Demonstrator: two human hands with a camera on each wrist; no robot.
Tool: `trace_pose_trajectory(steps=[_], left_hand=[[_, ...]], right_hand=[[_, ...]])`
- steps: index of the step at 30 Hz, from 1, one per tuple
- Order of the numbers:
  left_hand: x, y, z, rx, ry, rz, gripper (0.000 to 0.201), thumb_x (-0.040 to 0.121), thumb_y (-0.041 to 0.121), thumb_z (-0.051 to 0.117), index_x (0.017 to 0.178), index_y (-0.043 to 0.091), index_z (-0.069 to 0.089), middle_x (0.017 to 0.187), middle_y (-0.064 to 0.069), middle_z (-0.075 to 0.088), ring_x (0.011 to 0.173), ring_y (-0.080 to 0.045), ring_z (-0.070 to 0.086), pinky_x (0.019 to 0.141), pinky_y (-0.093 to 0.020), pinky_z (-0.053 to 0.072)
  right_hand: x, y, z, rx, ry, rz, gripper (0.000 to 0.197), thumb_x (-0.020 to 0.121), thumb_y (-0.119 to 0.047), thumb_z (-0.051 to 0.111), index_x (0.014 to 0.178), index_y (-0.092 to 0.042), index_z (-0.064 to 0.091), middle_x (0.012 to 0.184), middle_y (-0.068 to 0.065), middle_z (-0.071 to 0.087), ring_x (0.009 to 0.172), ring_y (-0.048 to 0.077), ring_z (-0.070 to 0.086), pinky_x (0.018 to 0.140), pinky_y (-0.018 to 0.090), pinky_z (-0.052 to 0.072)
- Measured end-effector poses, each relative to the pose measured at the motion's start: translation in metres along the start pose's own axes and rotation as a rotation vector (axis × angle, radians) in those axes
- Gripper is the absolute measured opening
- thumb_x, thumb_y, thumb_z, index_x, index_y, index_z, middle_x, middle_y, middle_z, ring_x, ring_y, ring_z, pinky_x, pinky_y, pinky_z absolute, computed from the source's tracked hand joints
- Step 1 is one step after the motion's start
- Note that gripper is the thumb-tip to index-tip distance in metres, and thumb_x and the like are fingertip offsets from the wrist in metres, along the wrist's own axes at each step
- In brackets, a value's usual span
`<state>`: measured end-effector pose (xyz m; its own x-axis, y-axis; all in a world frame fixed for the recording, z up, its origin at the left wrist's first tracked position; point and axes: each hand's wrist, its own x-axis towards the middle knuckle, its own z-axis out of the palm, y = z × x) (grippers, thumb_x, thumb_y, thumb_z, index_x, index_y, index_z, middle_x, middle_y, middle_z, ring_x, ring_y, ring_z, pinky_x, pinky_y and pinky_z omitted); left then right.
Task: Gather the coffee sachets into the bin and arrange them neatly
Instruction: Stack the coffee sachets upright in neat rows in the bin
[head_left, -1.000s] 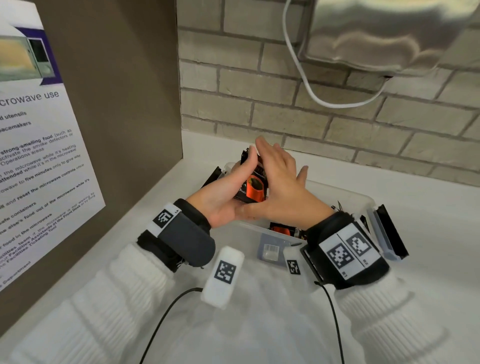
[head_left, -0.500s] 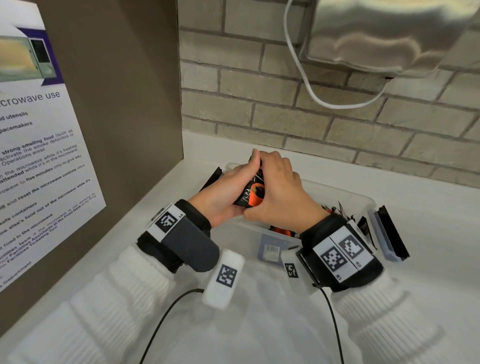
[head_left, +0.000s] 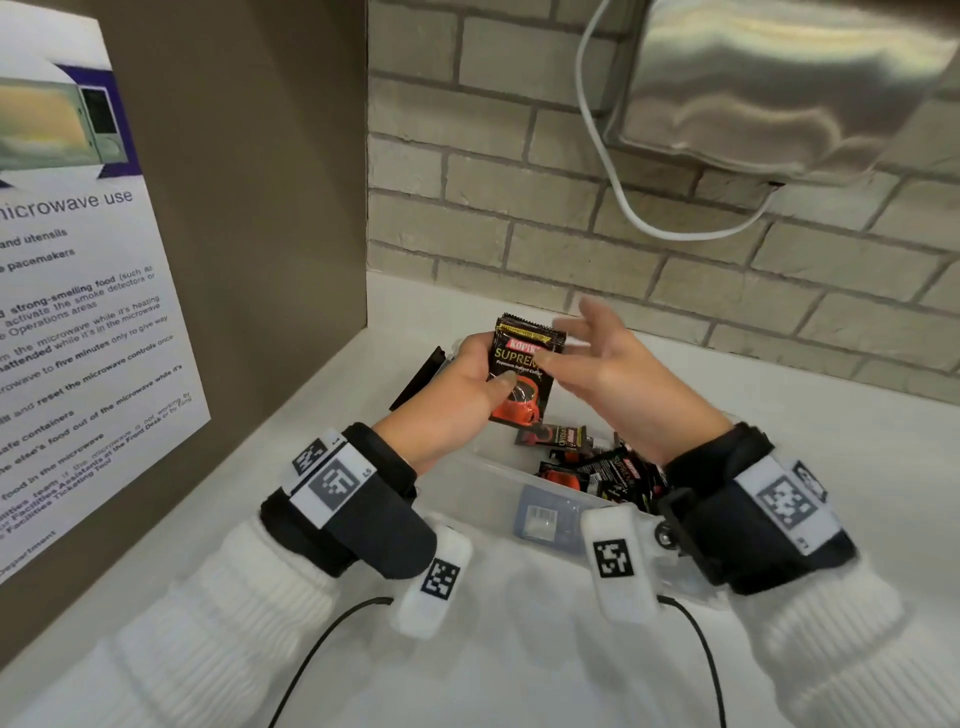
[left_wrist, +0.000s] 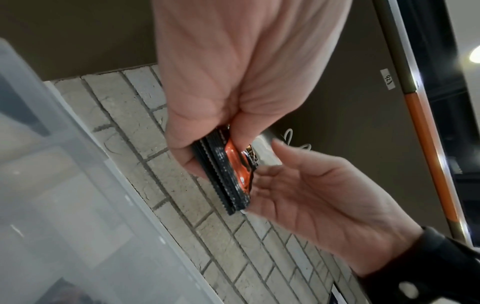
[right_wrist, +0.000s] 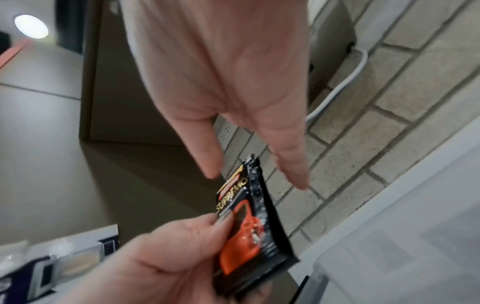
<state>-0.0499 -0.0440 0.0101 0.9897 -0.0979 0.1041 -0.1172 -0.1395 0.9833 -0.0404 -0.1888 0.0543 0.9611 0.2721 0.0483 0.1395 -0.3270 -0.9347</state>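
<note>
My left hand (head_left: 467, 384) grips a small stack of black and orange coffee sachets (head_left: 522, 374) upright above the clear plastic bin (head_left: 498, 478), thumb across the front. The left wrist view shows the sachet stack (left_wrist: 228, 174) edge-on, pinched between thumb and fingers. My right hand (head_left: 597, 358) is beside the stack with fingers spread and straight, its thumb near the stack's right edge. In the right wrist view the sachets (right_wrist: 249, 230) sit below the open right-hand fingers (right_wrist: 293, 164). Several loose sachets (head_left: 597, 467) lie jumbled inside the bin.
The bin stands on a white counter (head_left: 779, 415) against a brick wall (head_left: 519, 208). A brown side panel with a microwave notice (head_left: 78, 312) is on the left. A steel appliance (head_left: 779, 78) with a white cable hangs above. A black bin latch (head_left: 421, 376) sticks out at left.
My right hand, which was wrapped over the stack, has let go and opened to the right. The left hand has turned the stack so its front faces me.
</note>
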Motion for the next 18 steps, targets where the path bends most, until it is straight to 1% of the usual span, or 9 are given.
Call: trace_pose_trajectory(steps=[2,4,5,7,9,12,15,17,18], left_hand=[[0.001,0.003,0.002,0.001,-0.006,0.029,0.042,0.099,0.007,0.038,0.138,0.014,0.027,0.123,-0.003,0.05,0.12,-0.018,0.05,0.106,-0.036,0.039],[0.002,0.007,0.005,0.031,-0.016,0.067,0.043,0.099,0.009,0.038,0.139,0.014,0.023,0.126,-0.001,0.046,0.12,-0.015,0.046,0.103,-0.028,0.038],[0.004,0.008,0.005,0.033,-0.011,0.085,0.044,0.098,0.009,0.039,0.139,0.014,0.023,0.127,-0.002,0.045,0.121,-0.014,0.045,0.102,-0.027,0.038],[0.01,0.01,0.0,0.002,0.001,0.077,0.046,0.096,0.014,0.046,0.138,0.015,0.026,0.132,-0.005,0.044,0.124,-0.018,0.045,0.102,-0.029,0.038],[0.018,0.009,-0.011,0.026,0.031,0.037,0.053,0.087,0.03,0.053,0.135,0.019,0.036,0.138,-0.007,0.042,0.129,-0.02,0.04,0.108,-0.034,0.033],[0.029,-0.005,-0.037,0.341,0.142,-0.074,0.035,0.095,0.035,0.044,0.129,0.028,0.049,0.144,-0.003,0.034,0.136,-0.023,0.026,0.107,-0.029,0.021],[0.031,-0.026,-0.054,0.618,0.055,-0.216,0.043,0.093,0.036,0.049,0.134,0.026,0.045,0.141,-0.007,0.032,0.124,-0.029,0.037,0.098,-0.033,0.036],[0.028,-0.034,-0.057,0.555,-0.009,-0.238,0.043,0.09,0.026,0.055,0.132,0.021,0.046,0.134,-0.007,0.03,0.106,-0.021,0.047,0.083,-0.027,0.047],[0.027,-0.036,-0.057,0.519,-0.005,-0.238,0.041,0.09,0.021,0.056,0.129,0.02,0.047,0.131,-0.005,0.03,0.099,-0.018,0.049,0.075,-0.024,0.047]], right_hand=[[0.003,-0.002,-0.002,0.088,-0.062,0.135,0.063,0.088,-0.009,0.06,0.142,-0.001,0.027,0.128,0.013,0.056,0.108,0.021,0.06,0.094,0.033,0.05],[0.006,-0.005,0.0,0.085,-0.125,0.149,0.037,0.087,-0.002,0.059,0.123,0.002,0.051,0.108,0.016,0.066,0.092,0.022,0.067,0.084,0.032,0.056],[0.009,-0.008,0.001,0.04,-0.112,0.127,0.032,0.086,0.0,0.06,0.118,0.001,0.056,0.105,0.016,0.068,0.091,0.023,0.068,0.083,0.033,0.057],[0.017,-0.015,0.002,-0.056,-0.065,0.1,0.031,0.084,0.0,0.062,0.115,0.0,0.059,0.106,0.017,0.068,0.093,0.026,0.068,0.085,0.039,0.056],[0.028,-0.02,0.001,-0.149,-0.06,0.102,0.031,0.085,-0.001,0.062,0.115,-0.003,0.059,0.106,0.015,0.068,0.096,0.027,0.067,0.087,0.041,0.055],[0.047,-0.018,-0.003,-0.345,-0.064,0.116,0.031,0.086,-0.006,0.062,0.117,-0.005,0.058,0.109,0.012,0.067,0.1,0.027,0.064,0.085,0.037,0.055],[0.068,-0.01,-0.008,-0.536,-0.081,0.15,0.025,0.084,-0.009,0.065,0.109,-0.003,0.063,0.096,0.009,0.067,0.084,0.02,0.061,0.071,0.024,0.047],[0.082,-0.003,-0.008,-0.685,-0.174,0.213,0.022,0.085,-0.012,0.065,0.105,-0.007,0.065,0.087,0.005,0.061,0.067,0.012,0.049,0.057,0.02,0.038],[0.089,0.0,-0.006,-0.761,-0.233,0.241,0.023,0.085,-0.014,0.065,0.107,-0.008,0.064,0.089,0.005,0.059,0.067,0.011,0.047,0.055,0.019,0.037]])
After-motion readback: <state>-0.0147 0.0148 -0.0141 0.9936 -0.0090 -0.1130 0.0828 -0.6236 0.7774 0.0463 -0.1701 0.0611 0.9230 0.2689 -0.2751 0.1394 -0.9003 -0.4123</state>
